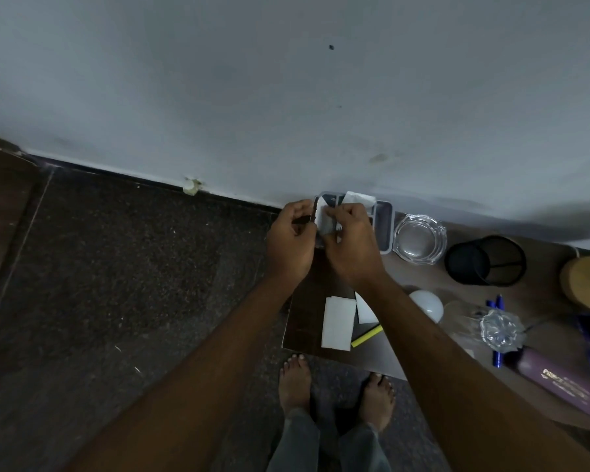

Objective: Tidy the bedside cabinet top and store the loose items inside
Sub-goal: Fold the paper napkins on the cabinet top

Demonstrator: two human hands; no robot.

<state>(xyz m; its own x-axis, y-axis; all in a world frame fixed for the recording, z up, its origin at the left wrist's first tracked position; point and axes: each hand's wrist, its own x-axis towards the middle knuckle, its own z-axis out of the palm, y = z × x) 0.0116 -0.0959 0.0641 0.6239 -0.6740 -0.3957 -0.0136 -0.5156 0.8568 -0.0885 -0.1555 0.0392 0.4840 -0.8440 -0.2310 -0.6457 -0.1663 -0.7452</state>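
Observation:
Both hands meet over the far left corner of the brown cabinet top [307,321]. My left hand [292,241] grips a thin dark flat object by its edge. My right hand [349,243] pinches a white tissue [322,218] against that object. Behind the hands stands a grey plastic tray [385,226] with more white tissue [358,198] in it. Two white paper pieces [336,323] and a yellow strip [367,336] lie near the cabinet's front edge.
To the right sit a glass ashtray [419,238], a black mesh pen holder [486,260], a white bulb [426,304], a clear glass [499,328], blue pens [498,332], a purple bottle [562,386] and a wooden lamp base [581,284]. My bare feet [295,383] stand on the dark floor; the wall is close behind.

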